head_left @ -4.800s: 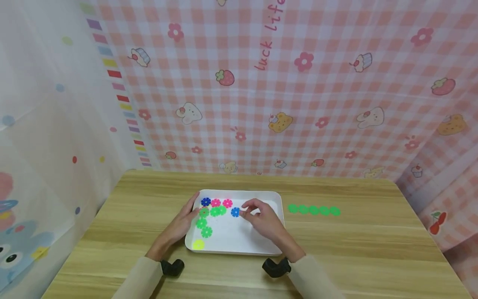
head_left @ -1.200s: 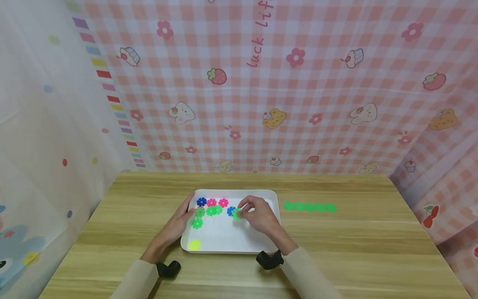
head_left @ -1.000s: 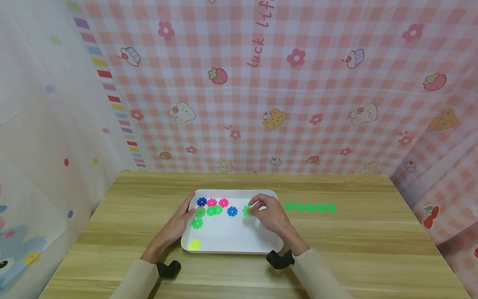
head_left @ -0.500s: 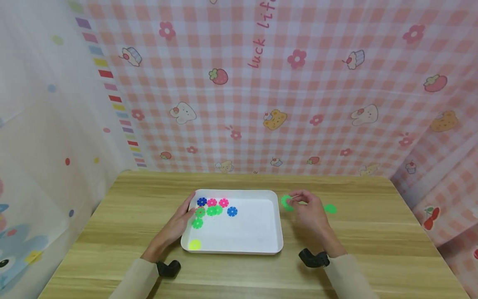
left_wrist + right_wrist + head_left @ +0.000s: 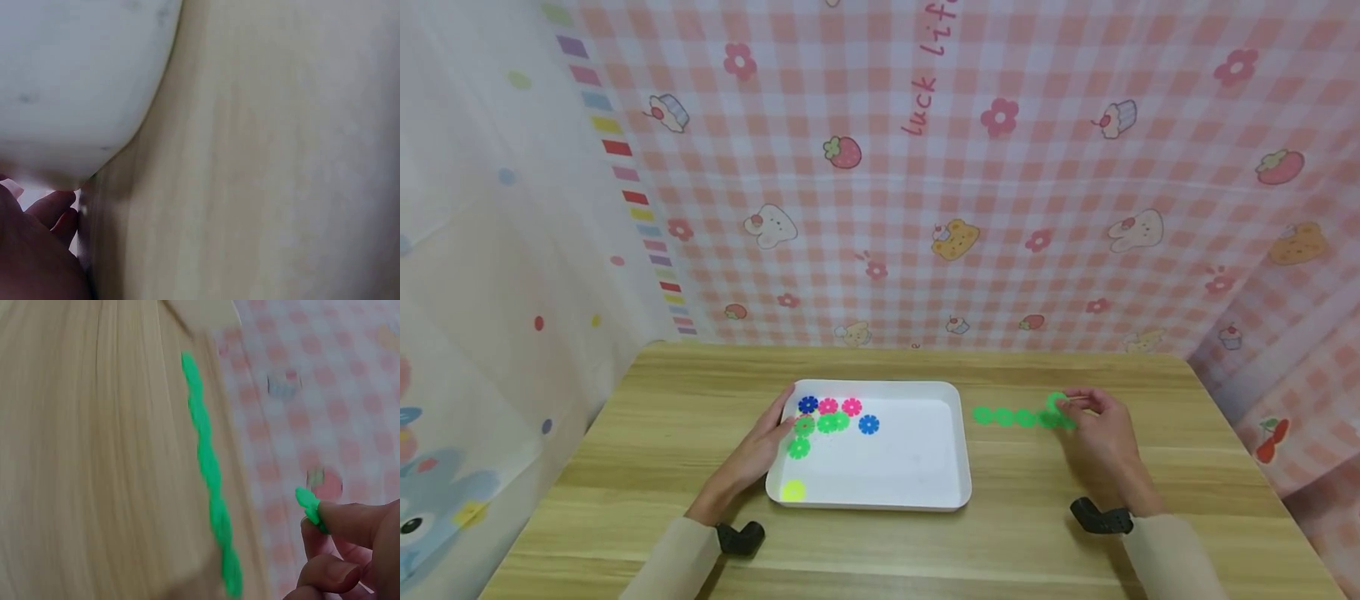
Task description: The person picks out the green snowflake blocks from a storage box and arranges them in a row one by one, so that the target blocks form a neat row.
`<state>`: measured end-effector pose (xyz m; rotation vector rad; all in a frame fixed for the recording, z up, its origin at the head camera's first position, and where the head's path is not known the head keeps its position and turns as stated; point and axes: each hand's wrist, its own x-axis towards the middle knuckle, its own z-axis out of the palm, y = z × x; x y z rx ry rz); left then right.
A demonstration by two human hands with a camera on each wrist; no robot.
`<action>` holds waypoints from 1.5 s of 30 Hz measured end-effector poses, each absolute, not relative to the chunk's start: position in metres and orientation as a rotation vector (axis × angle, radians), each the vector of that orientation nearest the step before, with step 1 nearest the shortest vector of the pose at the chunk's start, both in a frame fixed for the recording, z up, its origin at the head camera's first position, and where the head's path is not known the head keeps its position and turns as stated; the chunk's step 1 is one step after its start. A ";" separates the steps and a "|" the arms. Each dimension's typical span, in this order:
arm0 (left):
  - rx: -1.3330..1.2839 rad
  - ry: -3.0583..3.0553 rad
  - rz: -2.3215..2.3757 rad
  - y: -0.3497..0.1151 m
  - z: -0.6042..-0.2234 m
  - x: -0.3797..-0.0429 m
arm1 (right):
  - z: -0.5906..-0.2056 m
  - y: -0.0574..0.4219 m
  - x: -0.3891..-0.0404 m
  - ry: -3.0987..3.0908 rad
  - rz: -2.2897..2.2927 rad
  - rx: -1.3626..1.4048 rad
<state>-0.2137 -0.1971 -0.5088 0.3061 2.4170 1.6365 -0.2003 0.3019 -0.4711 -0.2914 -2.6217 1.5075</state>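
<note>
My right hand pinches a green snowflake-shaped plastic disc between thumb and fingers. The disc shows edge-on in the right wrist view. It hangs above the right end of a row of linked green discs lying on the table. My left hand grips the left rim of a shallow white tray, thumb reaching over the edge. Inside, toward the upper left, are green discs, pink discs, a dark blue disc and a lighter blue disc.
A yellow disc sits in the tray's front left corner. The wooden table ends at a pink checked cloth hung behind it. Black wrist-worn devices sit by both cuffs.
One green disc near the tray's left side has been taken out. My right hand has carried it rightward, over the tray rim and along the linked row. The left hand stays on the tray.
</note>
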 end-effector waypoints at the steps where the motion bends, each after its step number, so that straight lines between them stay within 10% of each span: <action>1: 0.306 2.416 1.636 -0.197 -0.509 -0.214 | -0.473 0.308 -0.200 -2.608 1.506 -0.320; 45: 0.291 2.412 1.631 -0.196 -0.508 -0.214 | -0.507 0.339 -0.201 -2.567 1.303 -0.657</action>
